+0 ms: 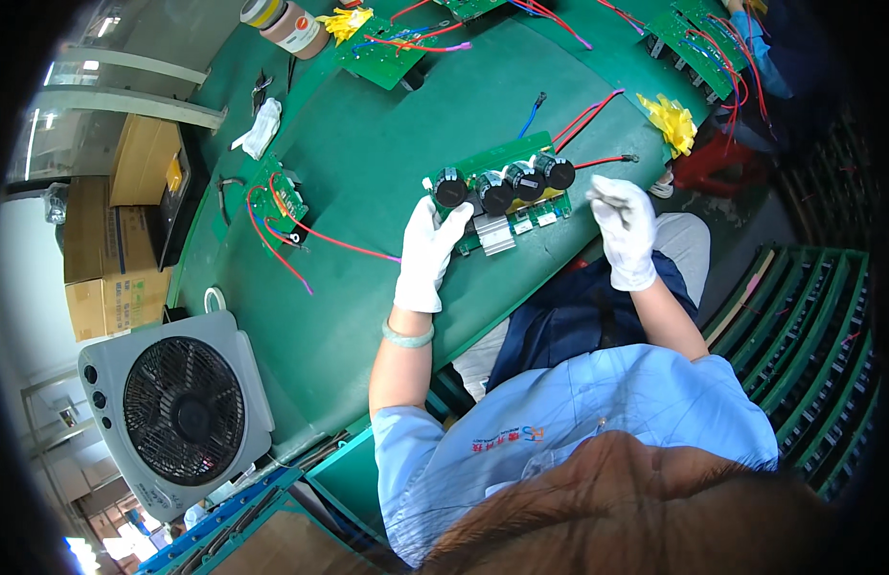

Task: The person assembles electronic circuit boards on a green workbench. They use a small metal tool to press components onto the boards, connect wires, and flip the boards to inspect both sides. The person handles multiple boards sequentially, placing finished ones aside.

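Note:
A green circuit board with several black round capacitors and a silver finned heat sink is in front of me. My left hand, in a white glove, grips its left end, thumb beside the leftmost capacitor. Past the board's right end, my right hand, also gloved, is raised with its fingertips drawn together. Whatever it pinches, if anything, is too small to make out. Red wires and a short blue wire run from the board's far side. One red lead ends near my right fingertips.
Another wired board lies to the left on the green table. More boards line the far side. Yellow crumpled material sits at the right edge. A box fan stands at left. Another person's sleeve shows far right.

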A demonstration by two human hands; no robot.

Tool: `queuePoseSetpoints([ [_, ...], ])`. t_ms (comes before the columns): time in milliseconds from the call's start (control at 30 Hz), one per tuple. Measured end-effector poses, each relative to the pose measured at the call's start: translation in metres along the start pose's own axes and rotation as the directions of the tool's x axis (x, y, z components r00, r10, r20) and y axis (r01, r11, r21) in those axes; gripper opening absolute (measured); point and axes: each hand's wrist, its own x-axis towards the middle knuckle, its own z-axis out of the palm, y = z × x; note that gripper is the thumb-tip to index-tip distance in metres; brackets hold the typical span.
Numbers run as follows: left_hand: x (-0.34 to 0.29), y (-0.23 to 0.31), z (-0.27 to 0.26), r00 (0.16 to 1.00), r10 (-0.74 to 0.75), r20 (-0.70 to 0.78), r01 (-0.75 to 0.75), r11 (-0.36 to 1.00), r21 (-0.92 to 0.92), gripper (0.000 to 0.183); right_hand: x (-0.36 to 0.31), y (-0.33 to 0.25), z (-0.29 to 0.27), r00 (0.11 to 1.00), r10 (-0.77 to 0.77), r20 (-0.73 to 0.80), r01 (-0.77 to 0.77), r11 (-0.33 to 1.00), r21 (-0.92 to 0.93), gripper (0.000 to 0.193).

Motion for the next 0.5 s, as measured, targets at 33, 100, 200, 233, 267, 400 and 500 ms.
queuePoseSetpoints([
  [33,-0.001,-0.001,-0.001,1.000,0.004,-0.002,-0.004,1.000,-0.005,0.027,0.000,0.009,-0.001,0.991,0.129,0.039,-0.130,0.991,0.018,0.020],
  [100,-0.002,-0.002,-0.001,1.000,0.011,-0.004,-0.011,1.000,-0.017,0.026,0.006,0.013,-0.013,0.964,-0.094,0.249,0.154,0.960,-0.234,0.021],
  [200,-0.002,0.002,0.001,1.000,0.020,-0.007,-0.020,1.000,0.014,0.026,0.018,-0.011,-0.021,0.899,-0.166,0.406,0.244,0.958,-0.150,0.033],
  [233,-0.002,0.002,0.001,1.000,0.017,-0.008,-0.017,1.000,0.019,0.026,0.025,-0.025,-0.021,0.875,-0.207,0.439,0.325,0.921,-0.215,0.036],
  [267,-0.002,0.003,0.001,1.000,0.015,-0.009,-0.014,1.000,0.023,0.026,0.032,-0.038,-0.021,0.847,-0.243,0.474,0.404,0.872,-0.276,0.039],
  [400,-0.001,0.002,0.000,1.000,0.027,-0.009,-0.026,0.998,0.062,0.026,0.043,-0.063,-0.023,0.789,-0.205,0.579,0.481,0.793,-0.375,0.056],
  [500,0.000,-0.002,-0.004,1.000,0.025,-0.016,-0.023,0.993,0.115,0.026,0.048,-0.062,-0.020,0.749,-0.301,0.590,0.582,0.724,-0.370,0.053],
])
